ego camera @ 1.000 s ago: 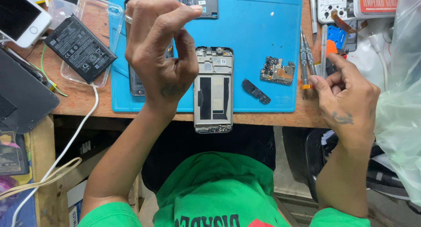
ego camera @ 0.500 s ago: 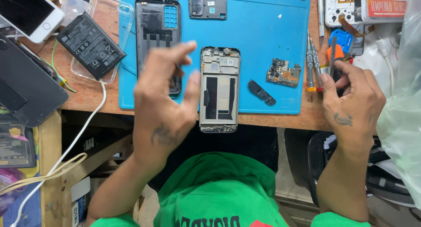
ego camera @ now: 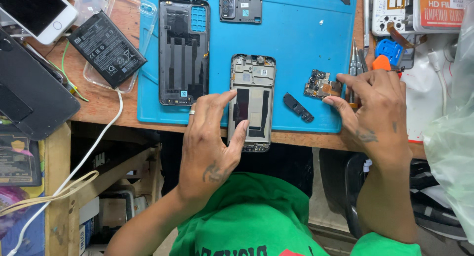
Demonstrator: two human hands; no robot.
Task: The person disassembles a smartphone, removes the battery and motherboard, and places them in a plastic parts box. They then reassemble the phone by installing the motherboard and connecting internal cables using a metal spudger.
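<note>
Mat point(ego camera: 301, 33): left hand point(ego camera: 210, 137) seemingly lowered.

I sit at a wooden bench point(ego camera: 98, 107) under even light, a blue mat point(ego camera: 296, 33) on top and a cluttered wooden shelf point(ego camera: 59, 187) beneath it.

opened phone frame point(ego camera: 252, 103) on mat point(ego camera: 296, 33), mid-front | back cover point(ego camera: 183, 51) just left of it | camera cover point(ego camera: 241, 6) behind | small bracket point(ego camera: 298, 107) then circuit board point(ego camera: 321, 84) to its right | battery point(ego camera: 107, 49) left of mat, on surface point(ego camera: 98, 107) | screwdrivers point(ego camera: 354, 63) at mat's right edge
</note>
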